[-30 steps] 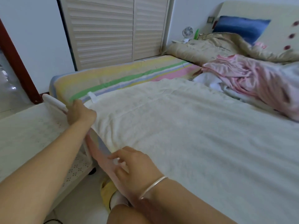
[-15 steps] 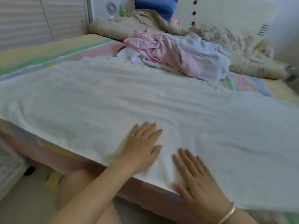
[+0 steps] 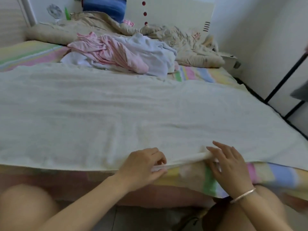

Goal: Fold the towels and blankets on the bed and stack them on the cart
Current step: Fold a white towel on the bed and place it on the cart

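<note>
A large cream towel blanket point(image 3: 133, 105) lies spread flat across the near half of the bed. My left hand point(image 3: 143, 164) pinches its near hem at the bed's front edge. My right hand point(image 3: 228, 162), with a silver bracelet on the wrist, grips the same hem a little to the right and lifts it slightly. Behind the blanket lies a crumpled heap of pink cloth point(image 3: 106, 50) and white cloth point(image 3: 150, 52). The cart is out of view.
A beige quilt point(image 3: 183, 40) and a blue pillow point(image 3: 105, 7) lie at the headboard. The striped pastel sheet point(image 3: 28, 54) shows at the left and at the front edge. A black metal frame point(image 3: 283, 84) stands by the right wall. My knees are below the bed edge.
The view swung right, away from the cart. Both hands went from the blanket's left corner to lying flat on it, and now they have closed on its near hem.
</note>
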Demonstrator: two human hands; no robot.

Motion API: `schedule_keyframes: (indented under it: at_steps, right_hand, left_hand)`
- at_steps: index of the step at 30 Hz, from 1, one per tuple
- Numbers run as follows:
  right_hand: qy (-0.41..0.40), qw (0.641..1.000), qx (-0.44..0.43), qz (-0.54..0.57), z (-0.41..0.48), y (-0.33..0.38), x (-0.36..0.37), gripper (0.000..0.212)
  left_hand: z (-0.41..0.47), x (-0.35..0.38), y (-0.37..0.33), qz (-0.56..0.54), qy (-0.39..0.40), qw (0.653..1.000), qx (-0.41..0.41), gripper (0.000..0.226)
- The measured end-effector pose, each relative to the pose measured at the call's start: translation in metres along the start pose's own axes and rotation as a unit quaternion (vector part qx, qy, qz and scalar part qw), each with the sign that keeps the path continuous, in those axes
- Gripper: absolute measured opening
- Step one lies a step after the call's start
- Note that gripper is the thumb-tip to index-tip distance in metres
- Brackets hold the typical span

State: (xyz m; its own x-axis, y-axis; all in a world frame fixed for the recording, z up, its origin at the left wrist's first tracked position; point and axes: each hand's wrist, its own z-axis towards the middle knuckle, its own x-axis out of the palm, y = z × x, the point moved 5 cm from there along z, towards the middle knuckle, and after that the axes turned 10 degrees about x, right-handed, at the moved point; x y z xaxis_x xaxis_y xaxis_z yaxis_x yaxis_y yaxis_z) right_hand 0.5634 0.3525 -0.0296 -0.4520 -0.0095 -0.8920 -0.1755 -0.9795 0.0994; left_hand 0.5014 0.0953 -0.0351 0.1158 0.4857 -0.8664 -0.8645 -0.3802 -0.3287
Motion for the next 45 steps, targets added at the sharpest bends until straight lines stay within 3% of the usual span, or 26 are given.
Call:
schedule_keyframes:
  at_steps: [5,7,10,13,16,19,22,24,25,27,29,30,31,34,36,38,40,43,45]
  right_hand:
    - [-0.055,0.994,0.095,0.019,0.0,-0.058,-0.003,0.046]
    - [-0.079,0.992,0.096,0.004,-0.004,-0.071,-0.003,0.039]
    - [-0.087,0.992,0.087,-0.015,-0.006,-0.089,-0.011,0.012]
    - [-0.017,0.997,0.076,0.019,-0.017,-0.119,-0.016,0.011]
    - [0.1,0.994,0.014,0.032,-0.035,-0.142,-0.018,0.007]
    - [0.138,0.974,0.096,0.153,-0.039,-0.153,-0.028,0.032]
    - [0.02,0.947,0.268,0.177,-0.028,-0.178,-0.038,0.025]
    - [0.013,0.897,0.422,0.13,-0.025,-0.225,-0.032,0.032]
    - [0.043,0.861,0.49,0.126,-0.026,-0.245,-0.027,0.048]
    - [0.088,0.758,0.597,0.25,-0.033,-0.269,-0.012,0.077]
    - [0.086,0.601,0.651,0.455,-0.036,-0.276,0.001,0.064]
    - [0.073,0.548,0.655,0.514,-0.034,-0.275,0.002,0.055]
    - [0.064,0.507,0.652,0.561,-0.029,-0.277,0.003,0.053]
    - [0.001,0.448,0.663,0.599,-0.013,-0.293,0.004,0.044]
    - [-0.042,0.478,0.674,0.561,-0.008,-0.307,0.0,0.031]
    - [-0.047,0.529,0.666,0.523,-0.007,-0.318,-0.005,0.037]
    - [-0.071,0.549,0.676,0.486,-0.016,-0.333,-0.007,0.042]
    - [-0.11,0.592,0.737,0.307,-0.051,-0.359,-0.017,0.043]
    - [-0.108,0.602,0.744,0.27,-0.067,-0.369,-0.013,0.043]
  left_hand:
    - [0.046,0.02,-0.029,0.016,-0.004,1.0,0.001,0.026]
    - [0.06,0.028,-0.038,0.035,-0.006,0.999,0.002,0.024]
    - [0.069,0.037,-0.046,0.05,0.008,0.999,0.02,0.022]
    - [0.066,0.043,-0.051,0.057,0.028,0.996,0.066,0.023]
    - [0.071,0.052,-0.055,0.038,0.101,0.992,0.063,0.041]
    - [0.095,0.057,-0.056,-0.009,0.099,0.995,0.02,0.041]
    - [0.126,0.062,-0.058,-0.057,0.052,0.996,-0.035,0.03]
    - [0.149,0.068,-0.069,-0.067,0.034,0.996,-0.044,0.027]
    - [0.159,0.072,-0.074,-0.071,0.03,0.996,-0.046,0.025]
    - [0.178,0.081,-0.09,-0.083,0.034,0.995,-0.044,0.019]
    - [0.198,0.093,-0.112,-0.094,0.049,0.994,-0.031,0.012]
    - [0.205,0.097,-0.121,-0.098,0.055,0.993,-0.023,0.01]
    - [0.214,0.103,-0.131,-0.104,0.061,0.993,-0.015,0.01]
    - [0.233,0.118,-0.156,-0.104,0.08,0.991,0.011,0.01]
    - [0.244,0.131,-0.171,-0.082,0.098,0.991,0.029,0.016]
    - [0.25,0.144,-0.18,-0.035,0.128,0.99,0.044,0.023]
    - [0.253,0.151,-0.183,0.015,0.155,0.986,0.059,0.02]
    - [0.256,0.161,-0.192,-0.021,0.185,0.98,0.069,0.01]
    - [0.254,0.171,-0.205,-0.041,0.208,0.974,0.085,0.007]
